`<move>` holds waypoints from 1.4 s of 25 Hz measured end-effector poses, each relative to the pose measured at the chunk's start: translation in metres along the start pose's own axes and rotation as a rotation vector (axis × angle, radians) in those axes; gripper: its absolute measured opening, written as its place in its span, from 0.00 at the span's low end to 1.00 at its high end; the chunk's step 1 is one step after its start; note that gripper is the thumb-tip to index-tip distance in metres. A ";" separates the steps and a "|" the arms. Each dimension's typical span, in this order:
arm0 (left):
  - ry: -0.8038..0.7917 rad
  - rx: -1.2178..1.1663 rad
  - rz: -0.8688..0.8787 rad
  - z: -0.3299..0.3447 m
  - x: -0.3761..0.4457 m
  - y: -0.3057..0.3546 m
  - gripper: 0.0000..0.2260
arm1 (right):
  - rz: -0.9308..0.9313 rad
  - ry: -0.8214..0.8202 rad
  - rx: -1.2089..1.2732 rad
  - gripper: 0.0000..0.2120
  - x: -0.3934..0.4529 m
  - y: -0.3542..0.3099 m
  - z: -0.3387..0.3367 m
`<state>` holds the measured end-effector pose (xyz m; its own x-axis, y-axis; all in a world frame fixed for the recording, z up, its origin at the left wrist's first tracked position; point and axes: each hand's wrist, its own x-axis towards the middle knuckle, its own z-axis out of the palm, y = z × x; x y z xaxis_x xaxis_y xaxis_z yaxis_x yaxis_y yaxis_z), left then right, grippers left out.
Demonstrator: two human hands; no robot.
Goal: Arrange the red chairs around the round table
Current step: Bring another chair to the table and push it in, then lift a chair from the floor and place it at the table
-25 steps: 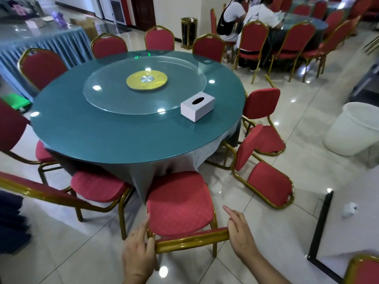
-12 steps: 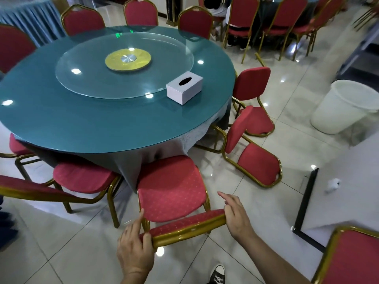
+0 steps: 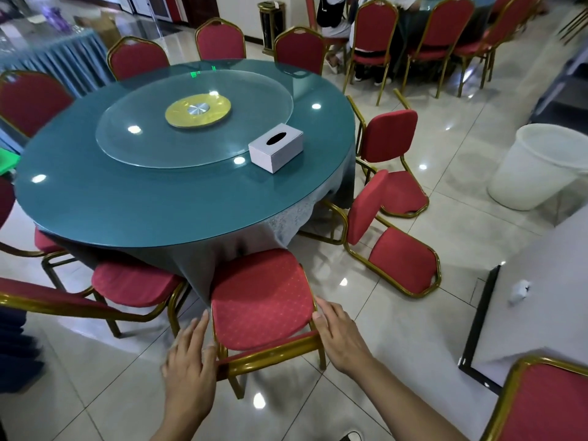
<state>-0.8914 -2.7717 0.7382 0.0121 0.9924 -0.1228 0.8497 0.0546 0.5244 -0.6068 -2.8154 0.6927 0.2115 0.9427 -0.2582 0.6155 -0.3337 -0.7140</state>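
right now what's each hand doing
Left hand: open, straight fingers beside the red padded chair with gold metal frame.
Right hand: open, fingers resting on that chair's backrest corner.

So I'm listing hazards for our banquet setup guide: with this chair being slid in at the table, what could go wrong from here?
The chair sits with its front edge at the hanging tablecloth; pushed further, it may snag and drag the cloth. The left hand and right hand rest with straight fingers on the backrest ends, so it could skew toward the neighbouring chair. Two tipped chairs lie close on the floor, a likely trip hazard.
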 end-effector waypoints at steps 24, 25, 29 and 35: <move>-0.038 0.023 0.407 0.134 0.012 0.296 0.28 | -0.041 0.320 -0.090 0.24 0.014 0.113 -0.259; -0.041 0.023 0.408 0.137 0.015 0.303 0.28 | -0.039 0.323 -0.086 0.24 0.018 0.117 -0.266; -0.063 0.009 0.397 0.155 0.028 0.331 0.28 | -0.035 0.320 -0.075 0.24 0.043 0.137 -0.292; -0.124 0.022 0.368 0.189 0.070 0.383 0.27 | -0.051 0.335 -0.079 0.26 0.102 0.168 -0.337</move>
<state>-0.4657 -2.7020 0.7709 0.3806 0.9242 -0.0314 0.7877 -0.3062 0.5345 -0.2257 -2.7727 0.7654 0.4081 0.9128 0.0139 0.6859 -0.2965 -0.6646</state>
